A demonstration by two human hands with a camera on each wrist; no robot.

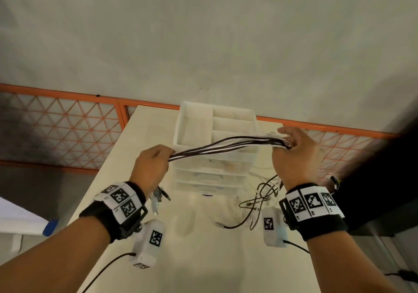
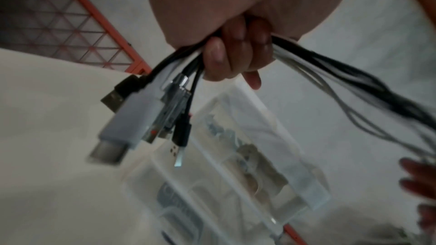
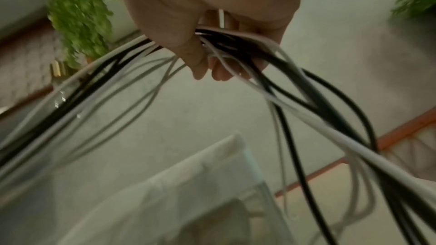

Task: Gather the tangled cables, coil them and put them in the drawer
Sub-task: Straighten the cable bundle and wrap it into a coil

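A bundle of black and white cables (image 1: 222, 144) is stretched between my two hands above the white drawer unit (image 1: 214, 157). My left hand (image 1: 153, 160) grips one end in a fist; the USB plugs (image 2: 141, 111) hang below its fingers (image 2: 232, 53). My right hand (image 1: 291, 143) holds the other end with thumb and fingers curled round the strands (image 3: 235, 47), index finger raised. Loose cable ends (image 1: 260, 199) trail from it down onto the table. The drawers look pushed in; the top tray (image 1: 196, 123) has open compartments.
The cream table (image 1: 199, 258) runs to a far edge behind the drawer unit, with an orange lattice railing (image 1: 67, 123) beyond. White wrist-camera housings (image 1: 149, 240) hang under both wrists. A blue-tipped object (image 1: 51, 227) lies off the table's left side. Green plants (image 3: 78, 16) show in the right wrist view.
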